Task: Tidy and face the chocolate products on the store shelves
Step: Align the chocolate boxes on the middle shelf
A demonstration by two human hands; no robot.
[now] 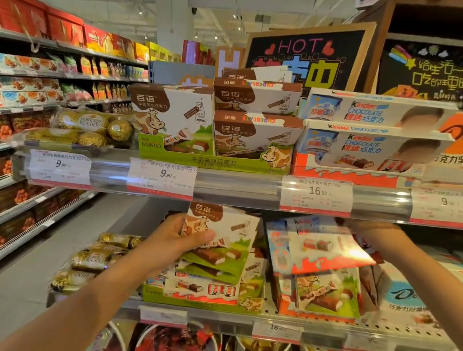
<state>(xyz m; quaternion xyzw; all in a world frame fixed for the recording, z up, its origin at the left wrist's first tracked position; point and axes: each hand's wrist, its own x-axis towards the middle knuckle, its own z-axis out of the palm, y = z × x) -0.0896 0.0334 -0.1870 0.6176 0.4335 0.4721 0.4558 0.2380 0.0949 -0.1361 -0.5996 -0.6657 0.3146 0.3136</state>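
Below the price rail, you face chocolate.
Your left hand (181, 235) grips a Bainuo box (224, 235); your right hand (352, 225) sits half hidden, grip unclear.

Brown-and-white, cow-printed chocolate box (219, 234)

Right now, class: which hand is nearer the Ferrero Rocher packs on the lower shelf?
Left. The left hand holds a Bainuo box beside the Ferrero Rocher packs; the right hand is far across.

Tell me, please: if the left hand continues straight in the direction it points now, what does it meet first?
The left hand, holding a Bainuo cow box, points up and right into the lower shelf. It would probably first push that box into the blurred Kinder packs beside it, though depth is unclear.
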